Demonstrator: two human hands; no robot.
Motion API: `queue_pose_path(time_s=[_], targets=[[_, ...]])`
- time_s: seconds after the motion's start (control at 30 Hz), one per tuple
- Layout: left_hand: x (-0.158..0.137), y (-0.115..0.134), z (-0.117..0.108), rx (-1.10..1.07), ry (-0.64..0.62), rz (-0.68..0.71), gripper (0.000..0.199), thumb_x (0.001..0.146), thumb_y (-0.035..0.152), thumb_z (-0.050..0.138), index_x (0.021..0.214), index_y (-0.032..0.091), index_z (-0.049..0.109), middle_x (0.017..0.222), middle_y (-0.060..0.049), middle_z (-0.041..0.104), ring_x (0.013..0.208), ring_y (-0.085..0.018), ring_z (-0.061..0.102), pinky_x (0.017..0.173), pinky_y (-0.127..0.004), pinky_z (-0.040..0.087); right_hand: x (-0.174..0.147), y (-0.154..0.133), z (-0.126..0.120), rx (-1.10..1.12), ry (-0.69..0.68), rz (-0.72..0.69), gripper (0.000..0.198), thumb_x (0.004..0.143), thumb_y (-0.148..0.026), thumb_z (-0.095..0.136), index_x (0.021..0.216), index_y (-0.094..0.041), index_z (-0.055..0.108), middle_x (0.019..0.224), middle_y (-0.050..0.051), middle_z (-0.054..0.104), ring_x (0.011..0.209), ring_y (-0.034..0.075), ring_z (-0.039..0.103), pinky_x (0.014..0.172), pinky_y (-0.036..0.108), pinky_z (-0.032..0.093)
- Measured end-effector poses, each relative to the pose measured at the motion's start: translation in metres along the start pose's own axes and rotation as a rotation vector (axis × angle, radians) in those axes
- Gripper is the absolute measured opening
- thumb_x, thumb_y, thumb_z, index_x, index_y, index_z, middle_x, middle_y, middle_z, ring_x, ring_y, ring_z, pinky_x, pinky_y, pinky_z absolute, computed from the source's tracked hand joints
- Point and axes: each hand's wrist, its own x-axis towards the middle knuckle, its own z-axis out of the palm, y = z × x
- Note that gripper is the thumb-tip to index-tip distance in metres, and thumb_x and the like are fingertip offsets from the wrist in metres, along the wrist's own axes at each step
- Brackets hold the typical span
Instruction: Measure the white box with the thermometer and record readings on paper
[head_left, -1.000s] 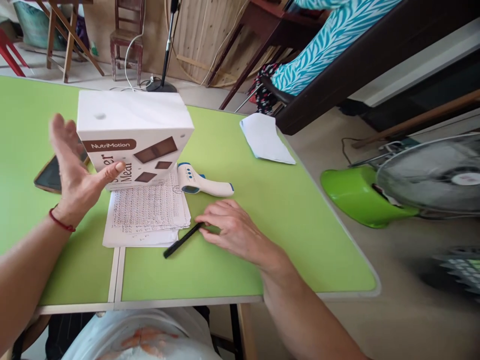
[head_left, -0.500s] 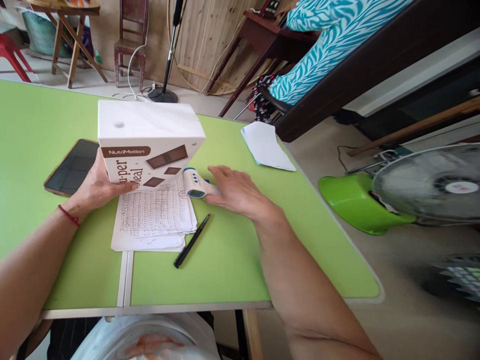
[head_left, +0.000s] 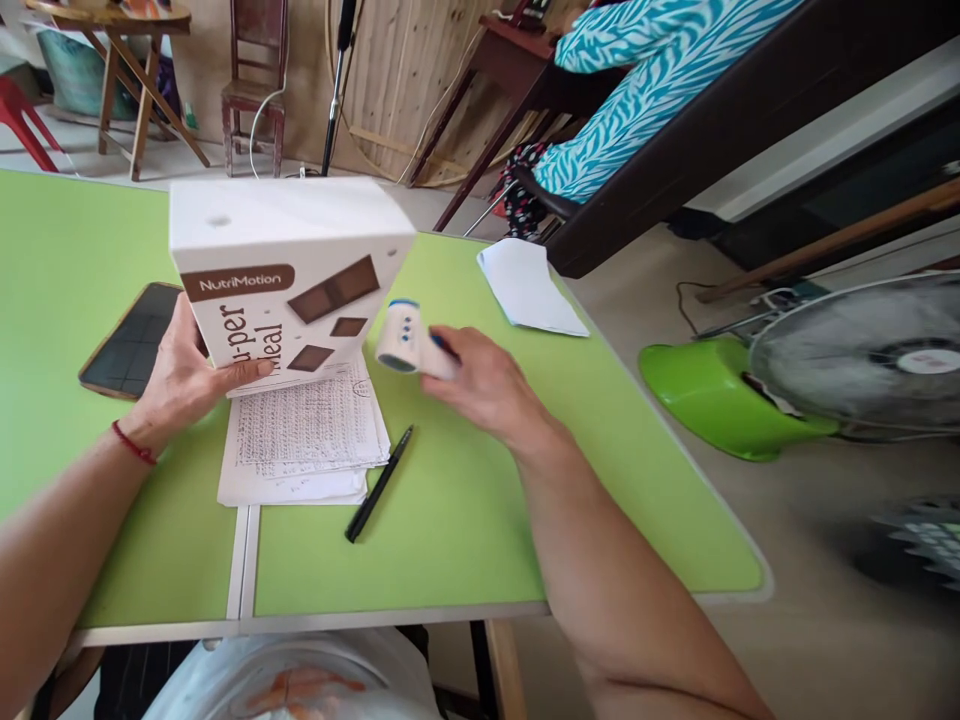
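My left hand [head_left: 184,365] is closed on the lower left side of a white box [head_left: 300,215] marked NutriMotion, with brown bar pictures. The box stands tilted above handwritten papers [head_left: 300,440]. Its far side is hidden. My right hand [head_left: 487,385] wraps round the handle of a white and blue infrared thermometer [head_left: 401,340], gun-shaped with blue buttons, held just right of the box. A black pen [head_left: 379,485] lies beside the papers, below the thermometer. Left of the box, partly behind my left hand, lies a dark phone [head_left: 131,340].
A folded white paper [head_left: 532,285] lies at the far right of the green table [head_left: 622,520]. Past the table's right edge are a green plastic tub [head_left: 701,395] and a fan [head_left: 862,360]. A person in patterned clothes [head_left: 660,85] sits beyond. A chair [head_left: 255,90] stands behind.
My right hand has closed round the thermometer's handle and lifted it off the table. The box in my left hand has shifted slightly left and tilted more.
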Motion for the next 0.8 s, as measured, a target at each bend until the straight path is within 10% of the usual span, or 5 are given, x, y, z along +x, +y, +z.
queue_pose_path(time_s=[0.13,0.3,0.8], targets=[[-0.006,0.011,0.007,-0.057,0.05,-0.015,0.069,0.068,0.041,0.085,0.124,0.022,0.051,0.115,-0.007,0.067,0.112,-0.035,0.062,0.094,-0.052,0.051,-0.02,-0.032,-0.009,0.673,0.354,-0.013,0.035,0.067,-0.03,0.067,0.1,-0.021,0.061,0.083,0.005,0.065,0.07,0.021,0.062,0.063,0.038,0.054],[-0.01,0.008,0.014,-0.114,-0.014,-0.072,0.065,0.068,0.045,0.084,0.119,0.018,0.055,0.114,-0.011,0.067,0.108,-0.036,0.063,0.086,-0.049,0.055,-0.049,-0.076,-0.006,1.312,-0.138,0.033,0.029,0.067,-0.038,0.063,0.091,-0.022,0.06,0.065,-0.001,0.059,0.052,0.016,0.057,0.048,0.034,0.05],[-0.006,0.006,0.016,-0.036,-0.016,-0.115,0.067,0.061,0.05,0.087,0.112,0.018,0.055,0.11,-0.011,0.066,0.1,-0.035,0.064,0.083,-0.051,0.054,-0.052,-0.087,0.013,1.159,-0.219,0.207,0.016,0.066,-0.028,0.066,0.076,-0.02,0.059,0.06,-0.002,0.057,0.056,0.015,0.055,0.054,0.032,0.047]])
